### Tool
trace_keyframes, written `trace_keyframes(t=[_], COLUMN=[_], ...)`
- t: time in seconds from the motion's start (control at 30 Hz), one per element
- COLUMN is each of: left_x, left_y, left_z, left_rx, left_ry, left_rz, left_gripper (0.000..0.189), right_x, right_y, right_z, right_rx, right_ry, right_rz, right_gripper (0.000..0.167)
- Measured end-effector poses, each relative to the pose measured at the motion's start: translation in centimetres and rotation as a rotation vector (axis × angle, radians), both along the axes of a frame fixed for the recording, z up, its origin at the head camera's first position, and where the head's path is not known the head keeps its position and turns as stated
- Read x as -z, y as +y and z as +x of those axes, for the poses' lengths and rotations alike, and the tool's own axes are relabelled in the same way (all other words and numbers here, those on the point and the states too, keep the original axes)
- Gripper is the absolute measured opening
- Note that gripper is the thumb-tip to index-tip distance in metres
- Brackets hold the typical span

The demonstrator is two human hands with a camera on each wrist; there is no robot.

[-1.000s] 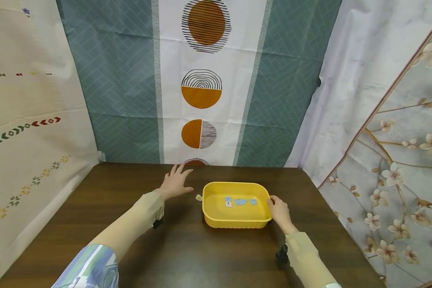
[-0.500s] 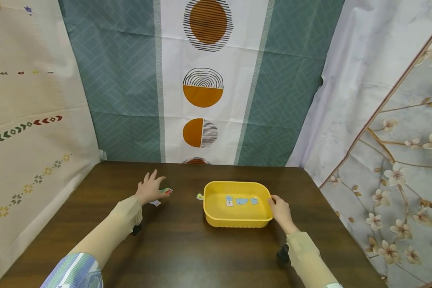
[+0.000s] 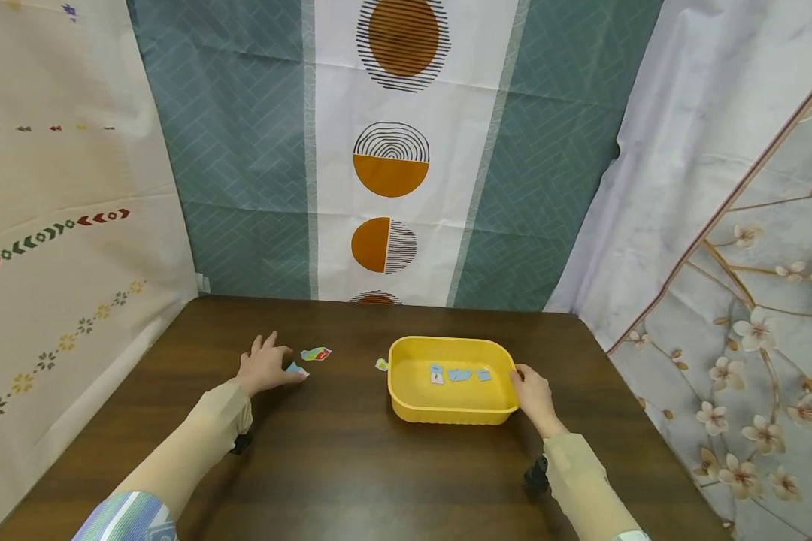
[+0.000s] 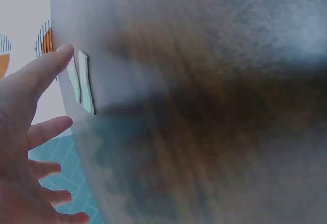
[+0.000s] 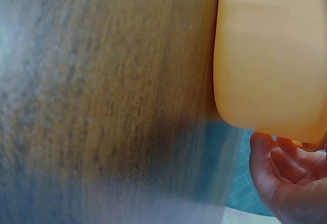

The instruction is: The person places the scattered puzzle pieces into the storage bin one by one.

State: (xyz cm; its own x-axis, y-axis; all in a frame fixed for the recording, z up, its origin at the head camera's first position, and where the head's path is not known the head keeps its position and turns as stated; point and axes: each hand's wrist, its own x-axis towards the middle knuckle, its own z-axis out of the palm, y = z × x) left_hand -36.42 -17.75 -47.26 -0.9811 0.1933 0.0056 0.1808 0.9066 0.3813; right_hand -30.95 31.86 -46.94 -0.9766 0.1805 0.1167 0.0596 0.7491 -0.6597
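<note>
My left hand (image 3: 262,366) hovers low over the left of the table, fingers spread and slightly bent. By its thumb lies a small light-blue flat piece (image 3: 297,370), partly covered by the hand. A flat piece printed red and green (image 3: 316,354) lies just beyond. The left wrist view shows two thin flat pieces (image 4: 86,83) edge-on near the thumb, with the fingers apart. My right hand (image 3: 533,392) grips the right rim of a yellow plastic basin (image 3: 452,415). In the right wrist view its fingers (image 5: 260,150) curl at the basin's rim.
Inside the basin lie several small pieces, among them a blue piece (image 3: 459,375) and a white piece (image 3: 437,379). A small yellow-green piece (image 3: 382,364) rests left of the basin. Patterned cloths (image 3: 243,150) hang around the dark wooden table (image 3: 352,466).
My left hand has moved left and lowered beside the light-blue piece, uncovering the red and green one. The right hand stays at the basin's rim. The head view has shifted slightly.
</note>
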Motion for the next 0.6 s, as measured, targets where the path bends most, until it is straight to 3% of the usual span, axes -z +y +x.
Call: trace_keyframes(t=[0.6], left_x=[1.4], left_y=[0.8], left_z=[0.3], left_rx=[-0.050], left_ry=[0.070], left_rz=[-0.054], left_gripper=[0.057], right_x=[0.1], right_y=[0.3], right_z=[-0.2], right_rx=[0.011], right_ry=[-0.021], right_rz=[-0.010], right_gripper=[0.040])
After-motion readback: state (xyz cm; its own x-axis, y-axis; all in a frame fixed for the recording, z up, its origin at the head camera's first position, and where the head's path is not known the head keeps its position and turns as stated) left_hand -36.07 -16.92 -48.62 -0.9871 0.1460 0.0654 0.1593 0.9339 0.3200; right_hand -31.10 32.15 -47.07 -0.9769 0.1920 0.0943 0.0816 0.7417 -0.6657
